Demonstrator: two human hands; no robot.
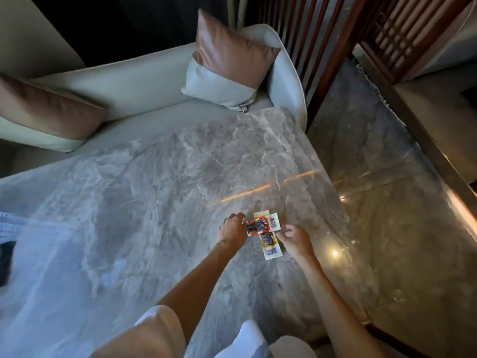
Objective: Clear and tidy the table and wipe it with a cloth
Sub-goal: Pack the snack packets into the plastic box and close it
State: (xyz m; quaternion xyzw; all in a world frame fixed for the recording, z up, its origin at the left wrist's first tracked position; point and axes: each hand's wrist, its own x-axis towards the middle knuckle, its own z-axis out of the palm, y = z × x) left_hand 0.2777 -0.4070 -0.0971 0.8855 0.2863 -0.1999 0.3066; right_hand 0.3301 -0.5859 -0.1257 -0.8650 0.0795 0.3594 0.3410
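Small snack packets lie near the right edge of the grey marble table (pixel 144 197). A red-and-dark packet (pixel 258 226) is pinched at its left end by my left hand (pixel 232 229). Partly under it lies a white packet (pixel 271 218). Just below them sits a yellow-and-white packet with a barcode (pixel 269 246). My right hand (pixel 296 240) hovers beside that one, fingers loosely curled, holding nothing. No cloth is in view.
A cream sofa (pixel 129 89) runs along the table's far side with two brown-and-white cushions (pixel 227 60) (pixel 49 112). Glossy marble floor (pixel 387 202) lies to the right, bounded by dark wooden slats (pixel 309 47). A dark object (pixel 6 262) sits at the left edge.
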